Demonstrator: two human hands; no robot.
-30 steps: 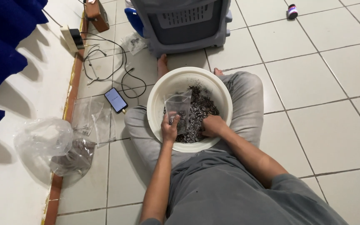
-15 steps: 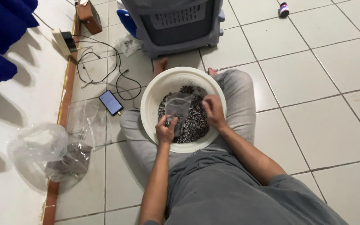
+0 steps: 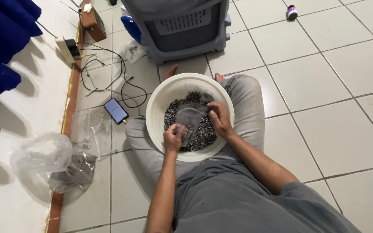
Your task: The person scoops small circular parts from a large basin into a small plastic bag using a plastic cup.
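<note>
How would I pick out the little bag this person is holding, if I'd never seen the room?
Find the big white basin resting in the seated person's lap. Over the dark small pieces in it, the left hand and right hand hold a small clear plastic bag. Unlike the larger crumpled bags on the floor by the wall, it is small and see-through.

Inside the white basin (image 3: 156, 113), your hands (image 3: 174, 139) and the small clear bag (image 3: 189, 117) cover part of the dark pieces (image 3: 203, 131), too small to identify. Beyond the basin, the grey crate (image 3: 182, 30) is cut off by the top edge.
</note>
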